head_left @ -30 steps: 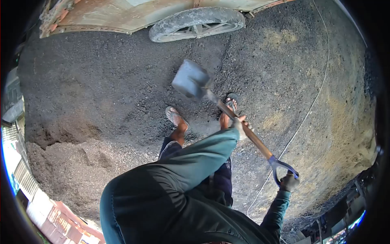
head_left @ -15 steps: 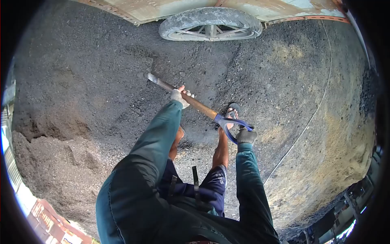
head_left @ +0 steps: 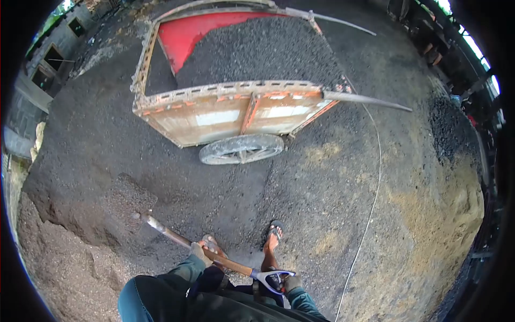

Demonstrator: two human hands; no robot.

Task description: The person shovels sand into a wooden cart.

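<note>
Black gravel (head_left: 80, 177) is heaped at my left, and the shovel (head_left: 171, 234) has its blade sunk in that heap. My left hand (head_left: 199, 252) has its fingers clamped round the wooden shaft. My right hand (head_left: 292, 282) grips the blue handle. Beyond stands the loaded cart (head_left: 300, 107).

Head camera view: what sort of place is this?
Probably an open work yard for loose dark grit. A wheeled cart is heaped with it, a pile covers the ground, and the left hand and right hand hold a shovel dug into that pile.
</note>
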